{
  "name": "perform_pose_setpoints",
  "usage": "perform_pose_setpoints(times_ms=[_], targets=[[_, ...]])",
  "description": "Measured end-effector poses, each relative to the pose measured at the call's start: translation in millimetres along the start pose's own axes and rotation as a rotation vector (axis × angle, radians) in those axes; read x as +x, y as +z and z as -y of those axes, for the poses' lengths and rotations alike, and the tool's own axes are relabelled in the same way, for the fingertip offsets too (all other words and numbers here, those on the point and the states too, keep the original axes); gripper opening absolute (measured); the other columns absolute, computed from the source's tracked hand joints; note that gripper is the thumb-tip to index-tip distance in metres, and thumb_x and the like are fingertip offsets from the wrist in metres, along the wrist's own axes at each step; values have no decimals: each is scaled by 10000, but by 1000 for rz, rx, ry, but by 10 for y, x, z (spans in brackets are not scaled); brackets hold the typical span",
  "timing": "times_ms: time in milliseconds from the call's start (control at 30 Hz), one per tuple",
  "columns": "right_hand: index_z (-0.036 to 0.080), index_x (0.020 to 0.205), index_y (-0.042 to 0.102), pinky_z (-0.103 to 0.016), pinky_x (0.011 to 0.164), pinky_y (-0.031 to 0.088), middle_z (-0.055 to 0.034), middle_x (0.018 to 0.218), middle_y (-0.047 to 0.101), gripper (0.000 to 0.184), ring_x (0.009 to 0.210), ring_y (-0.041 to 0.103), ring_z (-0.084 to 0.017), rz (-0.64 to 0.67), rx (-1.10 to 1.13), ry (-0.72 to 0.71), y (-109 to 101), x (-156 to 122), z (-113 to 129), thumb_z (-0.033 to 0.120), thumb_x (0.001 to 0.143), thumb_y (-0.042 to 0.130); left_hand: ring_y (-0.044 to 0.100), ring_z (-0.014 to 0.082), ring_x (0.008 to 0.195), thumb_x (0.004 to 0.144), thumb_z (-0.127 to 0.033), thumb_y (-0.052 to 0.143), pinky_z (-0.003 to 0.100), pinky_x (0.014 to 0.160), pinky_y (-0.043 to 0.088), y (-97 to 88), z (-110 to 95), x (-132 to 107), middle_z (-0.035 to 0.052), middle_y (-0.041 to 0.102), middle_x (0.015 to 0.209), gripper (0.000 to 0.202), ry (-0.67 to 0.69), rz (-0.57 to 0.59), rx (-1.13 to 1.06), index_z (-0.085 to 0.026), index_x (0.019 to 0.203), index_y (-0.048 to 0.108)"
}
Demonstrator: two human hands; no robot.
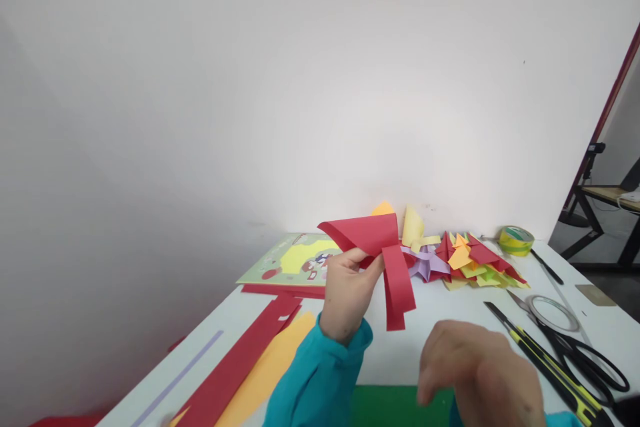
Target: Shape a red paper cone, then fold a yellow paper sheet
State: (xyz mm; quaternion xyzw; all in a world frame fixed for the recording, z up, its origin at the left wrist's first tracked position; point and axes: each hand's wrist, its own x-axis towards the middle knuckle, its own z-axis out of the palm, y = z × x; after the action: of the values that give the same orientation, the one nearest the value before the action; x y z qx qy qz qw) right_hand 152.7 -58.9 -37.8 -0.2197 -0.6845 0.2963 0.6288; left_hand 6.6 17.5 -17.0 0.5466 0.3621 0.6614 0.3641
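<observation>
My left hand (347,290) pinches a folded red paper piece (367,232) between thumb and fingers, held up above the white table. The red paper is rolled into a cone-like shape, and a looped red paper strip (399,280) hangs from its right end. My right hand (483,370) is lower and to the right, apart from the paper. Its fingers bend downward and are blurred by motion; whether they hold anything is hidden. A green mat (385,403) lies beneath, between my two forearms.
Red paper sheets (240,360), an orange sheet (273,363) and an illustrated pad (285,263) lie left. Folded paper pieces (475,260) pile up by the wall. A tape roll (516,241), cutter (545,363), scissors (575,350) and clear tape (554,313) lie right.
</observation>
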Motion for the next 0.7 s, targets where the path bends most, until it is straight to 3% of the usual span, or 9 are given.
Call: perform_pose_setpoints(times_ms=[133,200,267,333,400,533,700], targets=[[268,1001,708,-317,595,469,-53,759,668,417,691,587,-188,-325,67,88,-64,133,-147,412,953,320,654,270,872,658,-310,748,376,772,550,12,-38,-17,71,729,887,287,44,78,43,-173,909,744],[262,1071,690,-324,641,477,-74,911,673,460,806,591,-205,-299,65,232,-51,206,-203,475,946,303,656,261,859,678,-299,729,366,777,546,21,-64,-25,62,729,869,263,64,115,74,-176,911,744],[260,1098,681,-344,708,489,-80,1029,659,512,906,587,-225,-179,83,358,-24,249,-238,528,937,275,659,242,807,700,-282,706,350,758,547,32,-83,-33,52,728,820,198,90,154,109,-174,860,750],[248,1077,692,-362,786,489,-81,1069,657,512,968,583,-238,-115,122,423,-2,259,-256,547,926,304,655,216,727,729,-263,667,329,720,547,40,-90,-40,44,719,736,119,133,202,159,-174,728,747],[228,1038,708,-372,857,472,-83,1059,669,481,1007,581,-246,-123,156,444,6,254,-261,535,918,359,648,204,692,749,-240,632,317,702,543,42,-92,-45,39,706,681,170,189,253,212,-181,617,720],[236,969,729,-346,818,485,-63,944,696,386,940,608,-225,-116,125,396,-7,255,-220,453,926,413,650,219,729,755,-201,597,333,717,540,35,-115,-58,37,700,665,212,269,272,288,-203,572,704],[250,824,738,-313,681,456,-40,788,692,335,756,600,-184,-53,-147,42,27,261,-84,271,933,422,651,225,754,748,-216,612,338,749,530,37,-152,-87,34,722,757,149,295,108,330,-213,772,759]])
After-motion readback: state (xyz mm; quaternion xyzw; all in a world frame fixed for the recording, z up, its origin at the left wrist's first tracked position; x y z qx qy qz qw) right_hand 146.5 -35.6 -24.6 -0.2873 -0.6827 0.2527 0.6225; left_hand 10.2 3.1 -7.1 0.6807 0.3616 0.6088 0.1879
